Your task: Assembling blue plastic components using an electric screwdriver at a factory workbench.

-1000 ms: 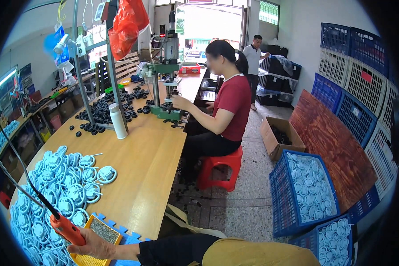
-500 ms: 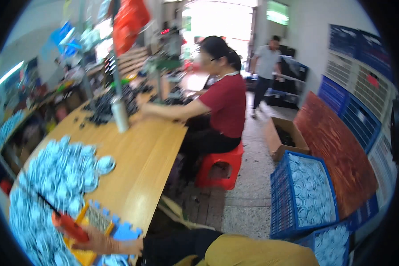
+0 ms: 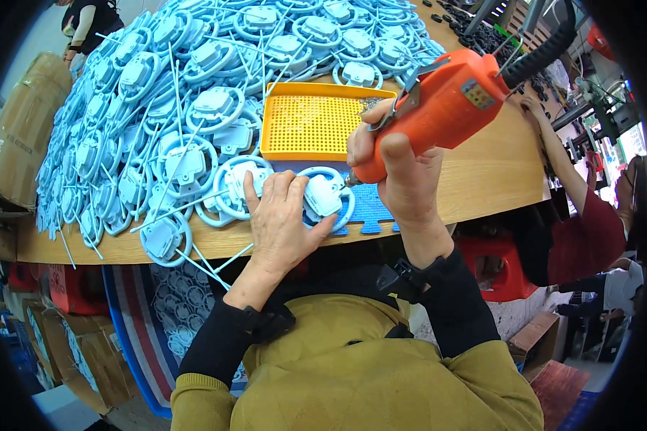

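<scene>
My right hand (image 3: 410,176) is wrapped round an orange electric screwdriver (image 3: 438,104), its black coiled cord rising to the upper right. The tool tilts down to the left, its tip at the edge of a light-blue round plastic part (image 3: 322,195). That part has a ring round a flat, box-like centre and lies on a blue foam mat (image 3: 366,205). My left hand (image 3: 284,219) grips the part from its left side, thumb at the near rim and fingers across the top. Touching my left fingers is another such part (image 3: 239,183).
A yellow perforated tray (image 3: 266,133) with small metal pieces stands behind the mat. Many similar light-blue parts (image 3: 172,93) are heaped across the left of the wooden table (image 3: 474,183). A co-worker's arm (image 3: 564,161) reaches in at right, near a red stool (image 3: 496,266). Cardboard boxes stand left.
The view has swung from the room on the right down to the table. My left hand, unseen before, is now on a light-blue part; the screwdriver stays in my right hand.
</scene>
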The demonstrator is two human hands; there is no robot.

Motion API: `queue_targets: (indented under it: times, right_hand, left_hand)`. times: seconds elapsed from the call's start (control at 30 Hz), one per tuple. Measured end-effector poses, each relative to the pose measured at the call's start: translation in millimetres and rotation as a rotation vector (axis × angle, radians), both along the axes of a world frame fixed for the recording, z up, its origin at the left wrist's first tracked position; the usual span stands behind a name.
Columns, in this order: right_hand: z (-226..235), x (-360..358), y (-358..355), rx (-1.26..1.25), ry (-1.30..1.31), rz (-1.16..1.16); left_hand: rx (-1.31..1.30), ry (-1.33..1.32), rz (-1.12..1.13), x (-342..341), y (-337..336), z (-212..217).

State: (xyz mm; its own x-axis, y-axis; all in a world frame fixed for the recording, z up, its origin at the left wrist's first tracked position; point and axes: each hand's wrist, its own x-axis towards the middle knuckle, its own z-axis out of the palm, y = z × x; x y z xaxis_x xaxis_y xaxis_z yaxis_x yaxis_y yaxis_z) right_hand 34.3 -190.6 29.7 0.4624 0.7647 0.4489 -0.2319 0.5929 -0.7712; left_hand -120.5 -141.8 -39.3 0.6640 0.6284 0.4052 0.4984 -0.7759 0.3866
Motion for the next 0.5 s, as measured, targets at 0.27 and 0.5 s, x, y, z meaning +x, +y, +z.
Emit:
queue_targets:
  times: [0.27,0.5]
  right_hand:
    - [-12.7,3.7,10.6,-0.05,-0.02,0.0]
    - [-13.9,4.9,16.2,-0.067,-0.059,0.016]
  left_hand:
    - [-0.013,-0.006,-0.014,0.7,0.5,-0.1]
    - [-0.017,-0.003,-0.017,3.7,3.4,-1.6]
